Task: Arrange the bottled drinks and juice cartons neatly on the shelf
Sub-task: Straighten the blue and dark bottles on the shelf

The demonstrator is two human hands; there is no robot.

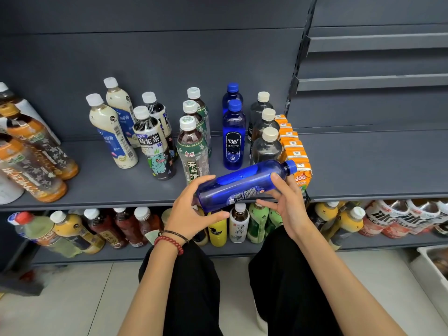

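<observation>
Fingers (pixel 207 178) of the left hand (pixel 191 209) curl round the base of a blue bottle (pixel 244 184); the right hand (pixel 288 200) clamps it near the neck. It lies sideways, cap rightward, above the shelf (pixel 101 187) edge. Behind stand a blue pair (pixel 233 141), clear bottles (pixel 265 144), cartons (pixel 294 151) and tea bottles (pixel 194 146).

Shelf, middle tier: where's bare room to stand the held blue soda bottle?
For the blue soda bottle, the widest bare patch is the right bay, past the orange juice cartons. Another lies at the shelf front, between the orange-labelled tea bottles and the milk tea bottles. From jasmine tea bottles to cartons, rows stand tight.
</observation>
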